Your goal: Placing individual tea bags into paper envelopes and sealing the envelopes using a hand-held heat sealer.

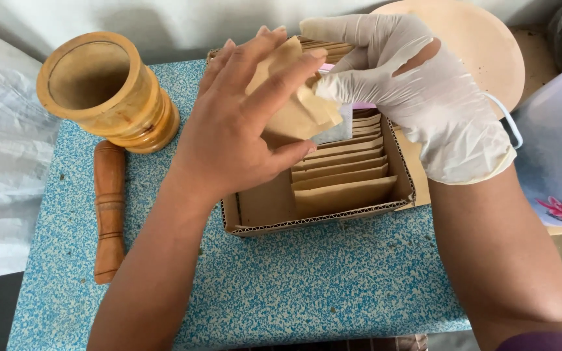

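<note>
Packet of brown paper sits pinched between our bare left hand and gloved right hand, directly above our cardboard box.

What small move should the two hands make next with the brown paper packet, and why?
Probably lower the brown paper packet into the open cardboard box. The bare left hand and gloved right hand hold it just above the row of upright packets, and bare space shows at the box's near left.

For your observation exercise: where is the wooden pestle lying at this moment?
In the head view the wooden pestle lies on the left side of the blue speckled table, just below the wooden mortar and left of the person's left forearm.
</note>
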